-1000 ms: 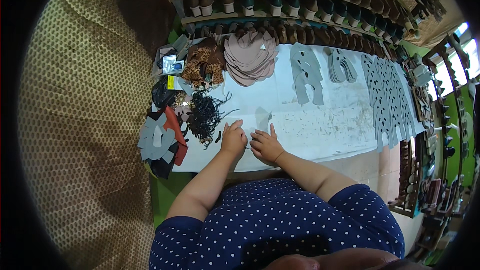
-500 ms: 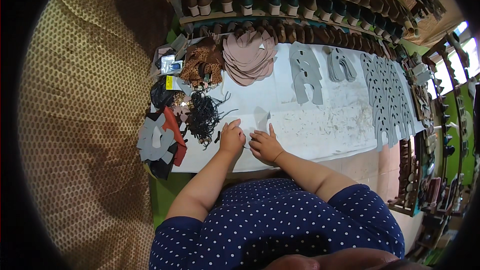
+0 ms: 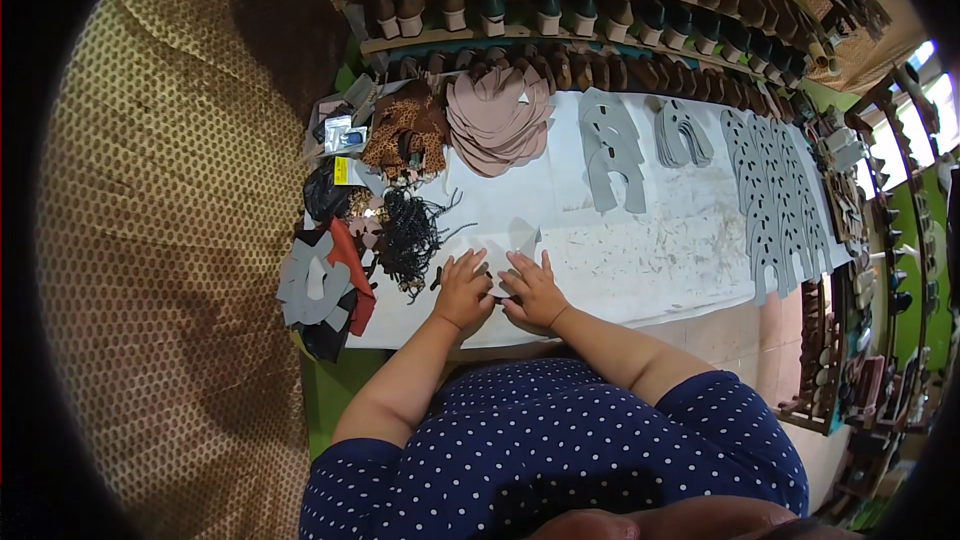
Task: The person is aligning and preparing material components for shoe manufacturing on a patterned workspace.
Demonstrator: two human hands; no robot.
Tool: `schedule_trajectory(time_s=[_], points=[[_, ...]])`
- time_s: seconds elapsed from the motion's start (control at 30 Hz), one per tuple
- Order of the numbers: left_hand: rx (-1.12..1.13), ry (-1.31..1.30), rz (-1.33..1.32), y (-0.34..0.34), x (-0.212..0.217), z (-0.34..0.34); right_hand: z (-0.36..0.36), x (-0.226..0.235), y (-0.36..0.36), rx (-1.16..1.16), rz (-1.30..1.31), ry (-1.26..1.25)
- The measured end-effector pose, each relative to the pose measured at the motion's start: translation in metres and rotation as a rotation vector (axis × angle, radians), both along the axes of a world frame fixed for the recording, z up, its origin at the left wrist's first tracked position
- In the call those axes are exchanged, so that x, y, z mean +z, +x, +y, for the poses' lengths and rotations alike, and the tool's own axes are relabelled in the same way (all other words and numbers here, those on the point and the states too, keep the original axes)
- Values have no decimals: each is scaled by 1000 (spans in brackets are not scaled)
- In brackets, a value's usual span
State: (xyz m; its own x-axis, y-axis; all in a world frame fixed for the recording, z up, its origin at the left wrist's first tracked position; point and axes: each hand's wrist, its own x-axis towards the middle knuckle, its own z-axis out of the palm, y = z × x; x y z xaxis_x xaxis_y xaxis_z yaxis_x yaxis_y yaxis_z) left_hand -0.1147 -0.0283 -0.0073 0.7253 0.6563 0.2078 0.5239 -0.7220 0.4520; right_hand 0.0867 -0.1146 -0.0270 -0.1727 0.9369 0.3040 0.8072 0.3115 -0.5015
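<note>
Near the front edge of the white-covered table, my left hand (image 3: pixel 464 292) lies with its fingers spread, pressing down on the surface. Just to its right, my right hand (image 3: pixel 534 290) rests in the same way, fingers apart and thumb turned inward. A small, thin piece with a dark edge shows in the narrow gap between the two hands; what it is I cannot make out. Beyond my right fingertips is a small grey shape (image 3: pixel 526 236) on the cloth. A tangle of black cords (image 3: pixel 408 230) sits to the left of my left hand.
Pink cut pieces (image 3: pixel 498 120), leopard-print material (image 3: pixel 405 130) and grey U-shaped pieces (image 3: pixel 614 155) lie toward the back. Rows of perforated grey pieces (image 3: pixel 772 195) cover the right end. Grey and red scraps (image 3: pixel 318 280) pile at the left. Shelves of shoes (image 3: pixel 548 5) stand behind.
My left hand has opened from curled fingers to spread ones laid on the table. My right hand has spread its fingers and stays in nearly the same place.
</note>
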Motion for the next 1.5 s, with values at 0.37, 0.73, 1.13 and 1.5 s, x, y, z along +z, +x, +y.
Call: schedule_trajectory(time_s=[0.37,0.73,1.13,1.5], points=[[508,-164,60,16,8,-3,3,-9,1,-96,-22,-16],[114,-64,416,21,14,-9,10,-15,4,-198,78,-87],[185,-121,457,25,9,0,78,16,31,-615,-11,-405],[190,-124,435,24,7,2,75,10,23,-456,2,-7]])
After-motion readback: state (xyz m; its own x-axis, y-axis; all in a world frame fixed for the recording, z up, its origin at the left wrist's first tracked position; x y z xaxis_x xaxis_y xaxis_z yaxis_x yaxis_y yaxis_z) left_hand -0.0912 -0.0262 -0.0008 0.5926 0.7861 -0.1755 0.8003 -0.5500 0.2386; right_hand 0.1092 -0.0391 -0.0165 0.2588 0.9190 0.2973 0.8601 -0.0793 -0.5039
